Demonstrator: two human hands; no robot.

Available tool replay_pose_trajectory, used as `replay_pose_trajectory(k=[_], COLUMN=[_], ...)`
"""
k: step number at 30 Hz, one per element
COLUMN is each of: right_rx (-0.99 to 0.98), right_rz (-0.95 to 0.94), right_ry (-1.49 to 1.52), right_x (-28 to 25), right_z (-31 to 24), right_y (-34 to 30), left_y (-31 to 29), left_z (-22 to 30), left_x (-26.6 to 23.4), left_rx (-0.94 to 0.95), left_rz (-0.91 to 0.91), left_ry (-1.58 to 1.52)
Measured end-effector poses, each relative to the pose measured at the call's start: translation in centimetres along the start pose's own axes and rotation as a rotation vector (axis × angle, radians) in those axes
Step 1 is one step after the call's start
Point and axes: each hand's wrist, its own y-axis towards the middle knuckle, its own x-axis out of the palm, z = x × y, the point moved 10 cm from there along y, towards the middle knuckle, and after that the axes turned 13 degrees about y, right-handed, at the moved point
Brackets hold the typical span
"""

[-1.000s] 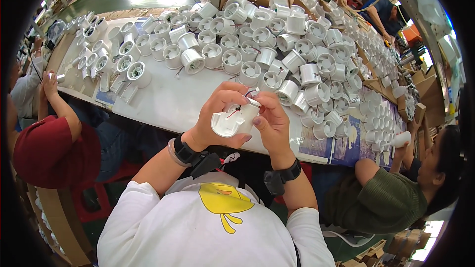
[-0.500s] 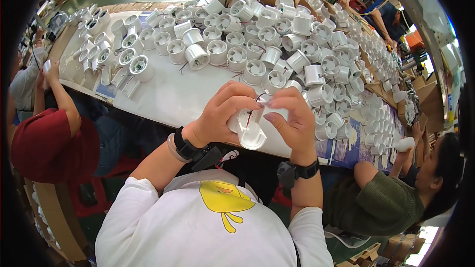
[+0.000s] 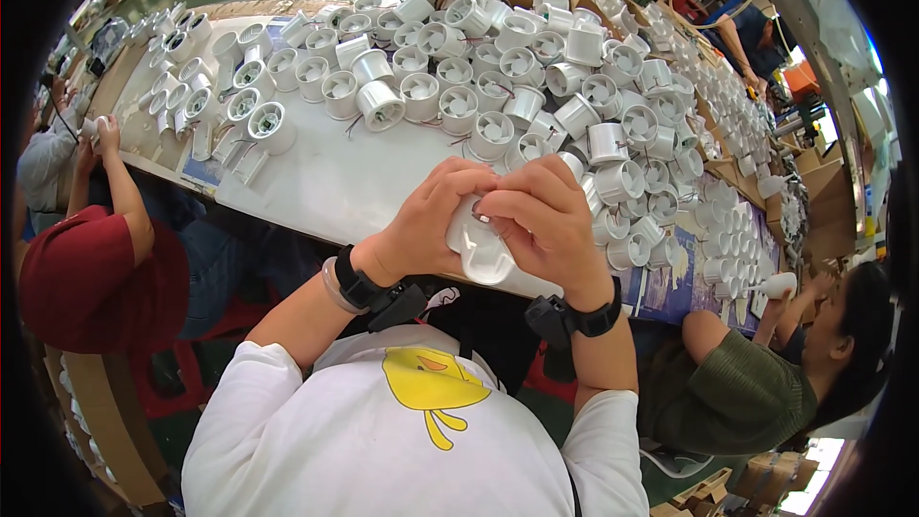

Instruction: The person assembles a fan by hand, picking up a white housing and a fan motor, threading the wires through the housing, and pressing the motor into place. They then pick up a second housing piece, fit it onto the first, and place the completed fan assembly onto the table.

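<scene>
My left hand (image 3: 426, 215) is closed around a white plastic housing (image 3: 486, 258), held just above the table's near edge. The housing has a round body and a hollow, rounded handle-like end that points toward me. My right hand (image 3: 548, 220) is closed, its thumb and fingers pressed together over the housing's open side. Those fingers cover most of the inside, so whatever they pinch is hidden. Beyond my hands lie many white fan units (image 3: 493, 129), round cylinders with blades inside and thin dark and red wires.
The white tabletop (image 3: 316, 177) stretches ahead of me. More white housings (image 3: 268, 120) with circuit boards stand at the left. A person in a red shirt (image 3: 96, 273) sits left, and one in a green top (image 3: 747, 393) sits right. Cardboard boxes (image 3: 828, 191) stand far right.
My right hand has moved left and closed in over the housing, with its fingers curled tighter. The dark and red wires seen inside the housing before are now mostly covered.
</scene>
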Motion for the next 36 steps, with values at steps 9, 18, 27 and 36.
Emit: replay_pose_trajectory(k=[9,18,27,36], right_rx=[0.179,0.177,0.536,0.241], right_rz=[0.241,0.144,0.057,-0.026], right_ry=[0.12,-0.068,0.451,0.184], right_x=[-0.1,0.2,1.1,0.3], right_z=[2.2,1.2,5.0,2.7], right_y=[-2.0,-1.7,-3.1,-1.4], left_y=[-0.2,-0.5,-0.9,-0.8], left_z=[-0.6,-0.7,-1.6,-1.3], left_x=[-0.5,-0.1,0.2,0.4], left_rx=[-0.011,0.018,-0.11,-0.104], left_rz=[-0.017,-0.013,-0.078,-0.083], left_ry=[-0.002,0.024,-0.052,-0.061])
